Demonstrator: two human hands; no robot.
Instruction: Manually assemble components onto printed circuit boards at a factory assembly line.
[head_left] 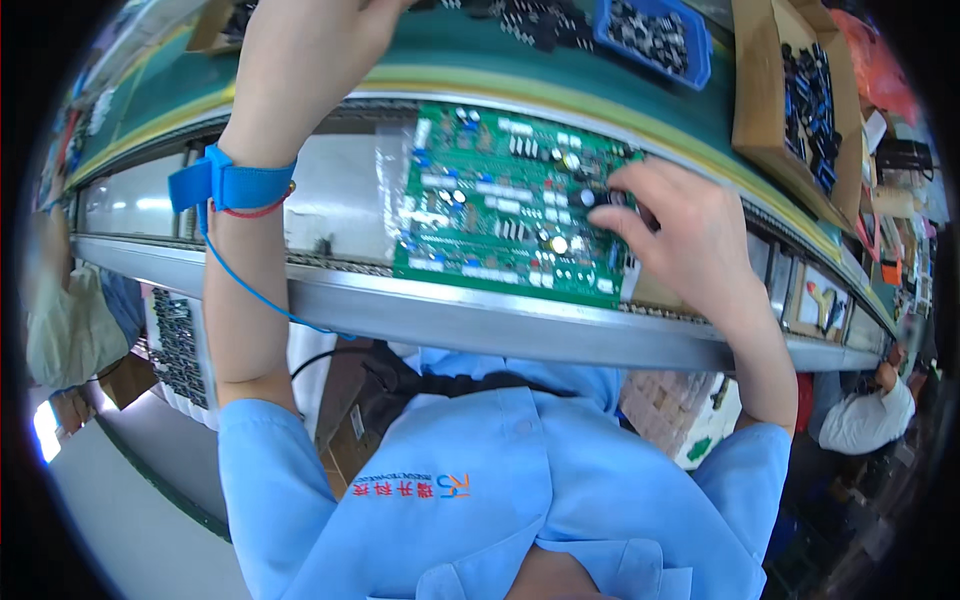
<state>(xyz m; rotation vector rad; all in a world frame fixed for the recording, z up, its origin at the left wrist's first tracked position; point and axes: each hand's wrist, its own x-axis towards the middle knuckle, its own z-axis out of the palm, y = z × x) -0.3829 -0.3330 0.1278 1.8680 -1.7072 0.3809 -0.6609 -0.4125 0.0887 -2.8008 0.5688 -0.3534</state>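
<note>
A green circuit board [480, 215], filled with rows of small white, black and silver parts, lies flat on the rail line in front of me. At its right side, my right hand [690, 220] pinches a black capacitor [592, 198] between thumb and forefinger, against or just above the board. My left hand [315, 60] is stretched past the line at the top, near a pile of black parts [540, 22]; its fingers are mostly cut off by the picture's edge. A blue wrist strap [240, 180] with a thin blue cord circles my left wrist.
Beyond the line runs a green belt [480, 78]. A blue tray [655, 40] of small parts and a cardboard box [760, 100] of black capacitors stand at far right. A metal rail [480, 325] borders the near side. Other people sit at left and right.
</note>
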